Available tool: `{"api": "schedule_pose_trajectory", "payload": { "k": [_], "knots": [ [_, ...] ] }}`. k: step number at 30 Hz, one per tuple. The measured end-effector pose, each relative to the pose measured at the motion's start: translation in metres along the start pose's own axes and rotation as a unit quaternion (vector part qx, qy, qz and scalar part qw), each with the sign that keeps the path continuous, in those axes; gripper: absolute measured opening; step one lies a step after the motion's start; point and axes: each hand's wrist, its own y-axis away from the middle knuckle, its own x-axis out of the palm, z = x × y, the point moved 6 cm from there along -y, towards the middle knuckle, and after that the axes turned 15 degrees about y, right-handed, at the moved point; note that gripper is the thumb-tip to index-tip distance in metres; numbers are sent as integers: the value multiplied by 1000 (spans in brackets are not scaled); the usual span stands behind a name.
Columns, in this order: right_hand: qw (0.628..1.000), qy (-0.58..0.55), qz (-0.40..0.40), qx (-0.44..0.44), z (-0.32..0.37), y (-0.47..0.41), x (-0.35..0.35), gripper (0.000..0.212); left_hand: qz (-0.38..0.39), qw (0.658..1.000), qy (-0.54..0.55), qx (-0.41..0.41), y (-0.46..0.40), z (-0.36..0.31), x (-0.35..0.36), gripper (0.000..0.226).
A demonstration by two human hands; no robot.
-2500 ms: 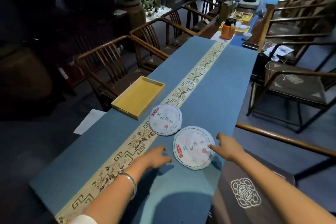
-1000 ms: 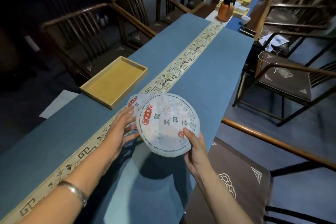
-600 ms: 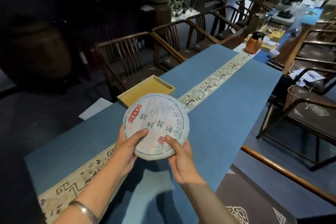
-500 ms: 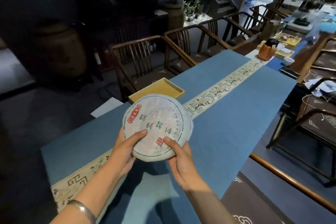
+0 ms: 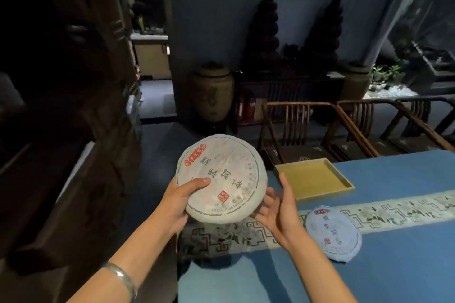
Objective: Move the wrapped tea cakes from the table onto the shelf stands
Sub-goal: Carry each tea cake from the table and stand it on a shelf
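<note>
Both hands carry one wrapped tea cake (image 5: 221, 179) in the air, off the table's (image 5: 394, 265) near corner. Left hand (image 5: 177, 202) grips its lower left edge, thumb laid across the printed face. Right hand (image 5: 278, 209) supports the lower right rim, fingers spread and mostly straight beneath it. Second wrapped tea cake (image 5: 333, 233) lies flat on the blue table runner, just right of the right hand. Yellow tray (image 5: 312, 179) sits behind it. Silver bracelet (image 5: 120, 278) on left wrist.
</note>
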Motion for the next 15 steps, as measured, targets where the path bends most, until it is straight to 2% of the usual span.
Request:
{"api": "schedule_pose_trajectory", "payload": {
  "k": [2,6,7,11,13,15],
  "knots": [
    [999,45,-21,-19,22,-6,29,79,-23,998,-12,60,9,-46,-23,65],
    [984,133,81,-86,37,-14,147,78,-76,986,-5,150,34,-126,-77,65],
    [980,134,115,-95,36,-15,182,76,-91,982,0,168,41,-143,-93,63],
    [965,99,215,-110,22,-12,307,43,-127,968,-27,214,77,-208,-152,61],
    [952,91,267,-123,13,-7,367,38,-131,966,-40,218,100,-245,-187,62],
    [938,57,327,-97,0,-1,419,40,-125,967,-45,216,121,-279,-219,56]
  ]
}}
